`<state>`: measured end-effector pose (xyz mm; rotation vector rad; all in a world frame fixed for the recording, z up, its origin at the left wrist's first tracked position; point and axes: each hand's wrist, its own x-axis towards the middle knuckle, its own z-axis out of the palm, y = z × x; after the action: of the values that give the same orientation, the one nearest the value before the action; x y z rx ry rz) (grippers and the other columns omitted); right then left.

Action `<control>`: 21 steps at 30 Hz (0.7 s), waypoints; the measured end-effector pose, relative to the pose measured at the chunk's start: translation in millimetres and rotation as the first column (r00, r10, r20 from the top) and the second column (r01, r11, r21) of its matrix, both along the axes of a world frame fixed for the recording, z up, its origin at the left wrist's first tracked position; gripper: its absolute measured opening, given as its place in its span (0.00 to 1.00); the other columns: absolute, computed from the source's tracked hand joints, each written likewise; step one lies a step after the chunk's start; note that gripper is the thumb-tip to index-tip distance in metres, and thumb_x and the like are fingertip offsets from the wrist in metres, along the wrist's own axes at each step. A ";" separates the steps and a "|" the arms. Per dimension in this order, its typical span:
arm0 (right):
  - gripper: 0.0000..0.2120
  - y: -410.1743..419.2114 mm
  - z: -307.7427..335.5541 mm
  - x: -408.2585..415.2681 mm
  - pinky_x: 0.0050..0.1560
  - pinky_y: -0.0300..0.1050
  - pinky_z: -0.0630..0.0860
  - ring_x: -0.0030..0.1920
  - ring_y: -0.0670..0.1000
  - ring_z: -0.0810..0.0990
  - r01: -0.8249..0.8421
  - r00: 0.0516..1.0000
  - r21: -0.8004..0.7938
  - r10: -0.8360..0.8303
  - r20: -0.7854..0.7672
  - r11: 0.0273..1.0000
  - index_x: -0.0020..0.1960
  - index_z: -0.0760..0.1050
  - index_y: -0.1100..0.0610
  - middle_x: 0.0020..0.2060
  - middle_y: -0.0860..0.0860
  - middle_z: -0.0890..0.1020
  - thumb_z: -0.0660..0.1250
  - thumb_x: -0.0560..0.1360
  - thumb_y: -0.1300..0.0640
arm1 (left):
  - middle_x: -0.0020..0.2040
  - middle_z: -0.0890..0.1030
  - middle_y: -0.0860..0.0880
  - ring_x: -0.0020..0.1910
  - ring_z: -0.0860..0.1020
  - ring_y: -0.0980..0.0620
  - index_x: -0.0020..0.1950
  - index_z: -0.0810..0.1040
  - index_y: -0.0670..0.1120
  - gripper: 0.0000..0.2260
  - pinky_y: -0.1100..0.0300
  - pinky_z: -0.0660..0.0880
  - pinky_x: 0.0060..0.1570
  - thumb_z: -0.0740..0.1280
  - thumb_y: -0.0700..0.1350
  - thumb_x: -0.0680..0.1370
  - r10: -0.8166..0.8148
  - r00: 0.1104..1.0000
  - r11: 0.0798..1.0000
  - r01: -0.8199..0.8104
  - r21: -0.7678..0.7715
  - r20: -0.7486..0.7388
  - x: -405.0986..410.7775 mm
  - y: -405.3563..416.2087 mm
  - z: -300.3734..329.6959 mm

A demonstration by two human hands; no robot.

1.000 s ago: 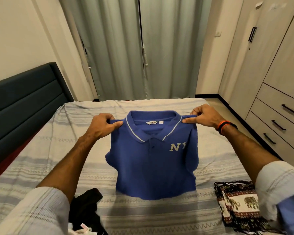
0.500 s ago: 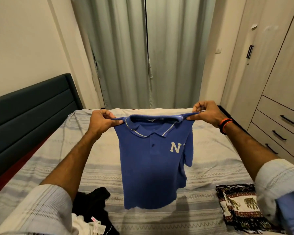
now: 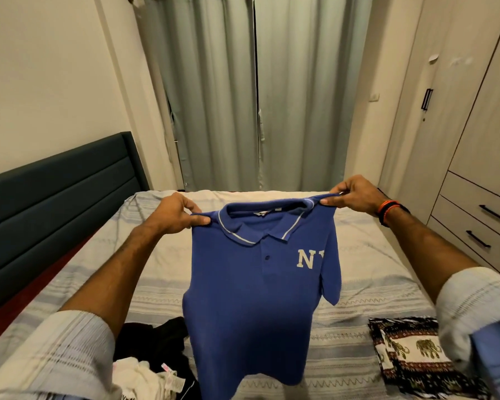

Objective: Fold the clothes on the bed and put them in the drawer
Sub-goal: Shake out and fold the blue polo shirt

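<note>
The blue polo shirt point(image 3: 257, 298) hung in the air above the bed point(image 3: 358, 255), front toward the camera, its hem just clear of the striped cover. The left hand point(image 3: 173, 213) pinched 1 shoulder seam between thumb and curled fingers, and the right hand point(image 3: 351, 194) pinched the other the same way, a little higher, so the collar line tilted. The step in hand looked like spreading the shirt for its first fold. To do it well, both pinches should stay at the seams, level, with the cloth taut between them, and the shirt should go down face-first on the bare stretch of cover beyond the dark clothes pile point(image 3: 153, 345) and left of the folded elephant-print cloth point(image 3: 410, 353). The drawers point(image 3: 485, 215) at the right were closed.
</note>
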<state>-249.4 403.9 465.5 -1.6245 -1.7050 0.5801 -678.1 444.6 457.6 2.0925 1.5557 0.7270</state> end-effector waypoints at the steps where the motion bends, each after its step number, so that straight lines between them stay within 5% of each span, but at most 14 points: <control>1: 0.11 -0.4 0.0 -0.1 0.45 0.48 0.80 0.42 0.52 0.82 0.005 1.000 0.000 -0.005 0.008 1.000 0.43 0.86 0.57 0.39 0.55 0.86 0.78 0.68 0.50 | 0.37 0.84 0.46 0.37 0.80 0.49 0.43 0.86 0.43 0.14 0.59 0.77 0.37 0.78 0.53 0.67 0.020 0.996 0.999 -0.022 -0.023 -0.091 0.2 -2.1 1.9; 4: 0.13 -0.9 1.2 -1.5 0.44 0.49 0.78 0.42 0.53 0.81 0.012 0.999 -0.006 -0.012 0.047 1.000 0.42 0.85 0.59 0.39 0.56 0.86 0.78 0.68 0.49 | 0.34 0.82 0.47 0.34 0.78 0.52 0.41 0.85 0.42 0.16 0.63 0.72 0.31 0.78 0.55 0.67 0.080 0.970 0.993 -0.098 -0.068 -0.230 7.3 -9.5 5.8; 9: 0.13 0.0 3.7 -6.1 0.47 0.51 0.79 0.43 0.55 0.81 0.036 0.995 -0.022 -0.033 0.095 0.999 0.42 0.84 0.61 0.40 0.57 0.85 0.79 0.68 0.51 | 0.34 0.82 0.45 0.34 0.79 0.51 0.38 0.83 0.40 0.19 0.61 0.73 0.32 0.78 0.56 0.67 0.215 0.951 0.971 -0.232 -0.056 -0.224 15.9 -9.4 6.7; 13: 0.06 0.0 -1.2 -5.3 0.51 0.49 0.80 0.45 0.53 0.83 0.026 1.000 -0.058 -0.026 0.002 0.998 0.36 0.84 0.59 0.39 0.54 0.86 0.80 0.66 0.59 | 0.35 0.82 0.45 0.36 0.79 0.49 0.35 0.82 0.39 0.16 0.58 0.77 0.37 0.81 0.50 0.65 0.285 0.958 0.958 -0.284 -0.038 0.017 16.4 -8.4 1.5; 17: 0.13 -4.7 -12.5 -4.8 0.50 0.48 0.81 0.47 0.57 0.82 0.038 0.963 0.010 -0.034 -0.267 0.999 0.30 0.75 0.63 0.39 0.57 0.83 0.75 0.62 0.76 | 0.40 0.84 0.41 0.42 0.82 0.45 0.38 0.81 0.32 0.10 0.55 0.82 0.39 0.79 0.36 0.66 0.166 0.904 0.986 -0.145 -0.081 0.395 15.3 -13.0 -9.9; 21: 0.13 -9.6 -15.8 -7.6 0.41 0.40 0.82 0.44 0.57 0.82 -0.086 0.938 -0.035 0.068 -0.341 0.996 0.36 0.77 0.62 0.40 0.58 0.83 0.70 0.66 0.80 | 0.35 0.84 0.50 0.41 0.82 0.48 0.42 0.79 0.30 0.04 0.65 0.79 0.33 0.73 0.27 0.69 0.147 0.885 0.987 -0.100 -0.128 0.441 17.3 -16.1 -11.6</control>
<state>-257.0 394.3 449.7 -1.3984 -1.5102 0.8929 -660.8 428.6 446.0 1.6098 1.4322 1.0658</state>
